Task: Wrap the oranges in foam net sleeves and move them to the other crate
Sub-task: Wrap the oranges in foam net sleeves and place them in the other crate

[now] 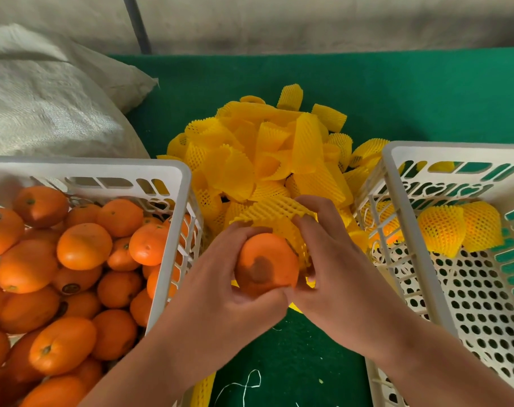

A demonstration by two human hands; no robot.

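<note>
1. Centrally, the orange (266, 264) sits between both hands above the green cloth (396, 92), its far side already tucked into the mouth of a yellow foam net sleeve (274, 214) (a dark blotch shows on the bare near side).
2. Just behind lies a heap of loose sleeves (267, 148). To the left stands a white crate (173, 177) full of unwrapped oranges (73, 274); to the right, another white crate (402, 201) holds two wrapped oranges (458, 227) at its far end. A pale woven sack (44, 107) lies beyond the left crate.
3. The left hand (220, 289) cups the orange, fingers curled over its top and thumb underneath. The right hand (335, 265) pinches the sleeve's edge, fingertips on the netting, thumb against the fruit.
</note>
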